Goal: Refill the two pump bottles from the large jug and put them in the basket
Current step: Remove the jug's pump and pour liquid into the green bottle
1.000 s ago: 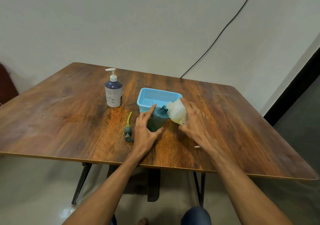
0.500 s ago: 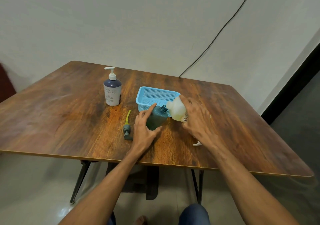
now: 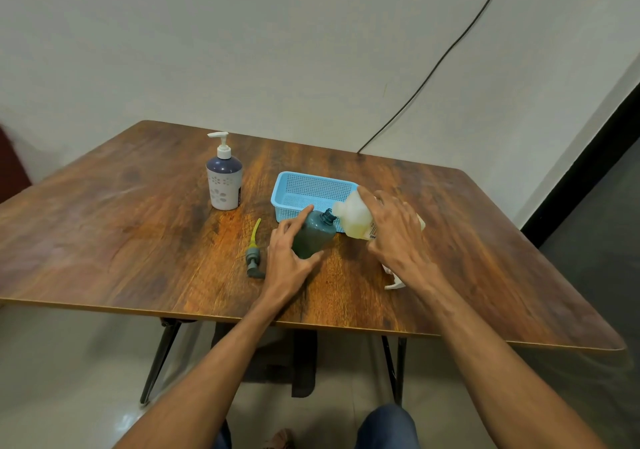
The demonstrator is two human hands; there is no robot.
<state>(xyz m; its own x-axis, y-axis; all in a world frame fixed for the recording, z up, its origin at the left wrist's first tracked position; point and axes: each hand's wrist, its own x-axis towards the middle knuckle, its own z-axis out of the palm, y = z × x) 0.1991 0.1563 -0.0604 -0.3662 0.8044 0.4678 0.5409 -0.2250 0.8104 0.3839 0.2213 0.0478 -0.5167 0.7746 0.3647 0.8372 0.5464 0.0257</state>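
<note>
My left hand (image 3: 289, 260) grips a dark teal bottle (image 3: 313, 237) on the table, tilted to the right with its neck uncapped. My right hand (image 3: 394, 235) holds the large pale jug (image 3: 355, 218) tipped over to the left, its mouth against the teal bottle's neck. The teal bottle's grey pump head with a yellow tube (image 3: 253, 256) lies on the table left of my left hand. A second pump bottle (image 3: 224, 180), white with a dark top and white pump, stands upright at the back left. The blue mesh basket (image 3: 304, 189) sits just behind the bottle and jug.
All of it rests on a wooden table (image 3: 121, 234) with its front edge near me. A small white object (image 3: 394, 284), perhaps the jug's cap, lies under my right wrist. A black cable (image 3: 433, 67) runs up the wall behind.
Both hands keep the same hold on the teal bottle and the tipped jug. The view has shifted slightly; the small white object by my right wrist shows more.
</note>
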